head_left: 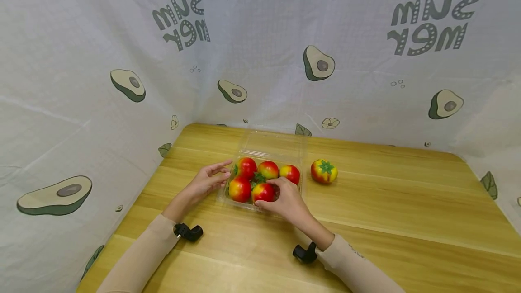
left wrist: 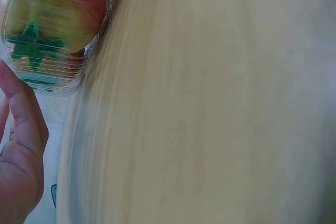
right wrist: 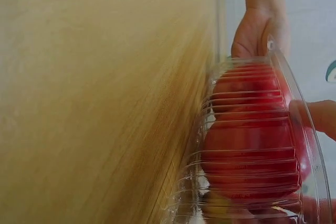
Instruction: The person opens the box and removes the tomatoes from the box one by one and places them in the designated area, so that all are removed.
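The person's right grip (head_left: 286,200) is clamped on the front right fruit (head_left: 263,192), with thumb and fingers set on opposite sides of it. This fruit is located inside the clear plastic container (head_left: 241,204), in the front row, next to the front left fruit (head_left: 239,189). The rear row comprises the rear left fruit (head_left: 246,167), the rear middle fruit (head_left: 268,170) and the rear right fruit (head_left: 290,174). All five are red and yellow; green calyxes show on some.

The left grip (head_left: 206,182) is positioned at the left side of the container, fingers apart and lightly bent, holding nothing. Contact between its fingertips and the container wall cannot be determined.

The container rests on the wooden tabletop (head_left: 390,202). Its transparent lid (head_left: 272,143) is open on the far side. The ribbed side walls are visible in both wrist views, with fruit showing through them. A loose fruit (head_left: 324,171) lies on the tabletop to the right of the container, apart from it, calyx facing the head camera. A white curtain (head_left: 264,58) printed with avocado halves and mirrored lettering stands behind the tabletop
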